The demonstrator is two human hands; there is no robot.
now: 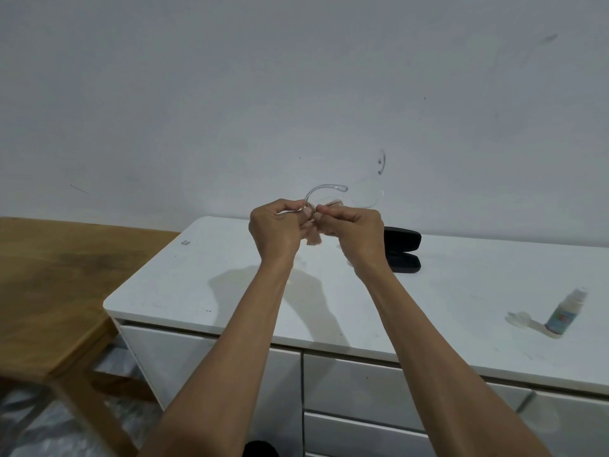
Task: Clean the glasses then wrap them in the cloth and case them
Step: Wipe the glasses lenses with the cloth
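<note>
Both hands are raised above the white cabinet top (461, 291), holding clear-framed glasses (324, 189) in the air. My left hand (275, 225) pinches the frame near one lens. My right hand (357, 230) presses a small pinkish cloth (313, 234) against the glasses; the cloth hangs down between the two hands. One transparent temple arm curves up above my fingers, and a faint clear lens outline shows to the right. The black glasses case (403, 247) lies open on the cabinet top just behind my right hand.
A small spray bottle (565, 313) stands near the right end of the cabinet top, with a clear cap lying beside it. A wooden table (56, 291) adjoins the cabinet on the left. White drawers sit below. A plain wall is close behind.
</note>
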